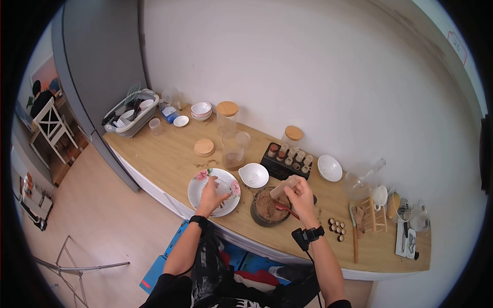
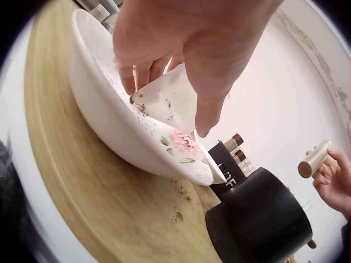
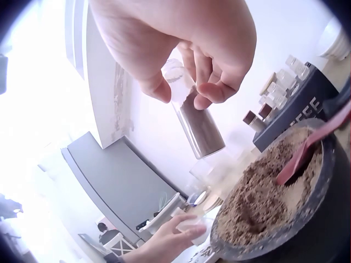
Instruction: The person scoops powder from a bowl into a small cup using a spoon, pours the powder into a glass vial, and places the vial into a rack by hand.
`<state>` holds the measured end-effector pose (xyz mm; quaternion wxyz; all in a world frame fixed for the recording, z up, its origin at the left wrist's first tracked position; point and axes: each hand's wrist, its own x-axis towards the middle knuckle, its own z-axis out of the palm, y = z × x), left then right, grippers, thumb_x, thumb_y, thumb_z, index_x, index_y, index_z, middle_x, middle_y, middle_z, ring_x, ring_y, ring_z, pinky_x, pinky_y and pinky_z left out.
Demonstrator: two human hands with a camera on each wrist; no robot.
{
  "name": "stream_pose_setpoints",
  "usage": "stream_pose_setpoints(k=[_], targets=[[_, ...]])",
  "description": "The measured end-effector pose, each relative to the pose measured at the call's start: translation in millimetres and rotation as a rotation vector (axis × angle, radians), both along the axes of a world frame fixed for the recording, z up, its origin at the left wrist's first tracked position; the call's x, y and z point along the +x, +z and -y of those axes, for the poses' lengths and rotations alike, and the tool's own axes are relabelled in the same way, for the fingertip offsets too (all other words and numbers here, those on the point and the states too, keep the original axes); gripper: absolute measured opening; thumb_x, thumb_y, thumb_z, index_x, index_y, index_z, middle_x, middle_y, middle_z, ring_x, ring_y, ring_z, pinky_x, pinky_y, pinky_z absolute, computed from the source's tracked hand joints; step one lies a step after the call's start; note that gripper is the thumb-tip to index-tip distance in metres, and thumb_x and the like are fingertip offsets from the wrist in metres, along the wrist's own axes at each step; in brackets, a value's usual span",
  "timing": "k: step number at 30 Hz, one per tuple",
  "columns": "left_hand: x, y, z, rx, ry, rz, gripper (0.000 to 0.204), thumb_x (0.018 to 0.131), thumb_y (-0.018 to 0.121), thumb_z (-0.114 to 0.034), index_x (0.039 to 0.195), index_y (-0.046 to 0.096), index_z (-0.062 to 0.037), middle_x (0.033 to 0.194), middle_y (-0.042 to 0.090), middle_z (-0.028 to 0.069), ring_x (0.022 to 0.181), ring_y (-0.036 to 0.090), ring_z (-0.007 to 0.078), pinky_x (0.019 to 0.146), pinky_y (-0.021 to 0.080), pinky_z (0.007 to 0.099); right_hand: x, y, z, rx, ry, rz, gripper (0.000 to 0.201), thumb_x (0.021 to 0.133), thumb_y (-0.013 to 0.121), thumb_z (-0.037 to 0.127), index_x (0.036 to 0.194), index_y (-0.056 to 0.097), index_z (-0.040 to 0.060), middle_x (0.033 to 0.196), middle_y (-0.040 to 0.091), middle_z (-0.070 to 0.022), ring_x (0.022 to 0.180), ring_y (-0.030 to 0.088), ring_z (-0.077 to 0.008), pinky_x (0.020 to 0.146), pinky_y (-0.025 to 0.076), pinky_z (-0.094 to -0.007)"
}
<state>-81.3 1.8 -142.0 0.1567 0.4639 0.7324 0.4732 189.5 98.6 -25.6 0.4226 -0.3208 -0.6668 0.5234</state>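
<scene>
My left hand [image 1: 214, 183] reaches into a white floral plate [image 1: 201, 197] and pinches a small white paper funnel [image 2: 170, 101] that stands tip-down on the plate [image 2: 137, 145]. My right hand [image 1: 295, 187] grips a clear glass tube [image 3: 200, 126], partly filled with brown powder and tilted, just above a black bowl [image 1: 255, 213]. The bowl holds brown powder [image 3: 269, 203], with a red spoon [image 3: 307, 150] resting in it. In the left wrist view the black bowl [image 2: 263, 219] sits right beside the plate.
A black rack of corked tubes [image 1: 287, 160] stands behind the bowl, beside a white spouted bowl [image 1: 253, 175]. Glass jars [image 1: 235, 149], cork lids [image 1: 204, 147] and a dish rack [image 1: 131, 113] sit farther left. Loose corks [image 1: 336, 226] lie at right. The counter's front edge is close.
</scene>
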Motion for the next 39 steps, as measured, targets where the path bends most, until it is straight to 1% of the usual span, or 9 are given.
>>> stream_pose_setpoints(k=[4,8,13,15,19,22,25,33,39], targets=[[-6.7,-19.9,3.2,-0.148,-0.01,-0.078,0.08,0.059,0.083,-0.026,0.123,0.043,-0.0004,0.108,0.058,0.0235,0.103,0.056,0.0372,0.088,0.045,0.0436,5.5,10.4,-14.1,-0.004,-0.016,0.089,0.031,0.085,0.062,0.003,0.113,0.049,0.0004,0.101,0.064,-0.0049,0.086,0.057,-0.0091,0.073,0.048,-0.0231],[-1.9,-11.1,4.7,-0.291,0.01,-0.165,0.088,0.056,0.083,-0.028,0.129,0.041,-0.0024,0.114,0.054,0.0225,0.109,0.051,0.0384,0.09,0.042,0.0484,-0.1,0.6,-27.5,0.074,-0.013,0.204,0.031,0.084,0.062,0.004,0.112,0.05,0.001,0.1,0.064,-0.0052,0.083,0.057,-0.0089,0.071,0.047,-0.0232],[4.0,1.2,13.3,-0.259,0.014,-0.144,0.094,0.056,0.083,-0.03,0.133,0.037,-0.0035,0.12,0.049,0.0224,0.113,0.046,0.0388,0.092,0.039,0.0492,-10.8,-0.5,-28.9,0.213,-0.042,0.306,0.031,0.084,0.063,0.004,0.111,0.05,0.002,0.097,0.064,-0.0057,0.079,0.059,-0.0089,0.068,0.046,-0.0238],[4.2,2.6,15.9,-0.25,0.02,-0.144,0.095,0.056,0.082,-0.031,0.134,0.036,-0.0037,0.122,0.048,0.0224,0.114,0.045,0.0388,0.093,0.039,0.0489,-13.2,-5.2,-31.2,0.282,-0.077,0.329,0.033,0.08,0.066,0.006,0.109,0.051,0.0029,0.083,0.063,-0.0077,0.066,0.056,-0.0109,0.061,0.046,-0.0258],[6.5,1.6,20.0,-0.229,0.022,-0.138,0.094,0.057,0.082,-0.031,0.134,0.036,-0.0047,0.123,0.046,0.0212,0.115,0.044,0.0379,0.094,0.037,0.0485,-12.7,-9.5,-24.9,0.284,-0.019,0.427,0.035,0.08,0.066,0.007,0.112,0.051,0.0047,0.078,0.062,-0.0103,0.064,0.057,-0.0137,0.063,0.048,-0.0273],[6.3,2.8,19.5,-0.224,0.035,-0.155,0.092,0.057,0.082,-0.032,0.133,0.037,-0.0053,0.123,0.046,0.0197,0.115,0.044,0.0372,0.094,0.037,0.0485,-14.5,-11.3,-27.2,0.253,-0.034,0.302,0.034,0.08,0.066,0.007,0.111,0.052,0.0043,0.077,0.061,-0.0106,0.064,0.056,-0.014,0.062,0.048,-0.0274],[10.3,3.1,19.4,-0.209,0.037,-0.164,0.091,0.058,0.082,-0.032,0.132,0.038,-0.0061,0.123,0.045,0.0185,0.115,0.043,0.0367,0.094,0.037,0.0487,-13.6,-4.7,-23.6,0.306,-0.003,0.42,0.034,0.08,0.066,0.006,0.111,0.053,0.0044,0.075,0.061,-0.0098,0.063,0.056,-0.0134,0.062,0.048,-0.0271],[13.5,10.5,21.4,-0.204,0.075,-0.154,0.084,0.06,0.08,-0.032,0.13,0.04,-0.0072,0.123,0.045,0.0174,0.115,0.042,0.0357,0.095,0.036,0.0485,-16.7,-5.9,-18.8,0.294,-0.009,0.374,0.034,0.078,0.067,0.005,0.11,0.054,0.0041,0.076,0.061,-0.0098,0.061,0.056,-0.0136,0.062,0.048,-0.0269],[20.4,15.1,25.5,-0.063,0.119,-0.152,0.073,0.063,0.077,-0.029,0.125,0.045,-0.0079,0.123,0.045,0.0155,0.115,0.041,0.0358,0.095,0.034,0.0482,-15.1,-4.8,-20.0,0.254,-0.033,0.407,0.037,0.078,0.067,0.006,0.112,0.054,0.0026,0.081,0.063,-0.0119,0.064,0.058,-0.0154,0.063,0.048,-0.0276]])
